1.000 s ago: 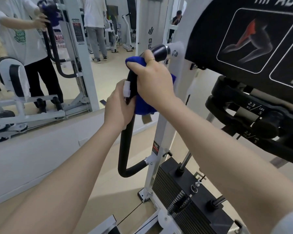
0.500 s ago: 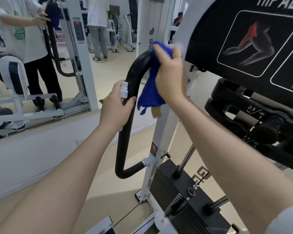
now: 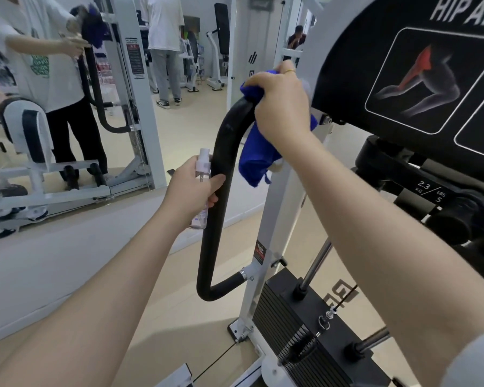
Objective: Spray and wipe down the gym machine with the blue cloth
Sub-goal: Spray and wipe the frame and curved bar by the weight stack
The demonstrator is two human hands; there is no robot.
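Two hands are engaged on one black handle bar [image 3: 221, 174] of the gym machine [image 3: 274, 208].

Far left, at 9 to 11 o'clock, a wall mirror [image 3: 67, 107] reflects the operator at the same bar; it serves only as a secondary view.

Left hand [image 3: 192, 191], just left of centre: fingers and thumb are curled round a small clear spray bottle [image 3: 202, 174], held upright with its white nozzle at 12 o'clock. The bottle lies against the left side of the bar's straight section, and the thumb tip touches the bar. Judgement: this parks the bottle clear of the wiping zone yet ready for another spray, and the contact may steady the operator.

Centre: the bar rises from its lower mount at 6 o'clock, near the white upright, and bends over toward 1 o'clock at the top.

Right hand [image 3: 280, 104], at 1 o'clock from the left hand: fingers are wrapped over the upper bend of the bar with the blue cloth [image 3: 259, 160] bunched between palm and bar. Surplus cloth hangs free toward 6 o'clock, right of the bar. Judgement: the wrap-around grip lets the cloth contact most of the tube's circumference in one pass. Wiping of the upper bend is in hand; the lower section appears not yet covered.

Right, at 2 to 3 o'clock: the black exercise placard [image 3: 419, 79]. At 5 o'clock: the weight stack [image 3: 299, 325].
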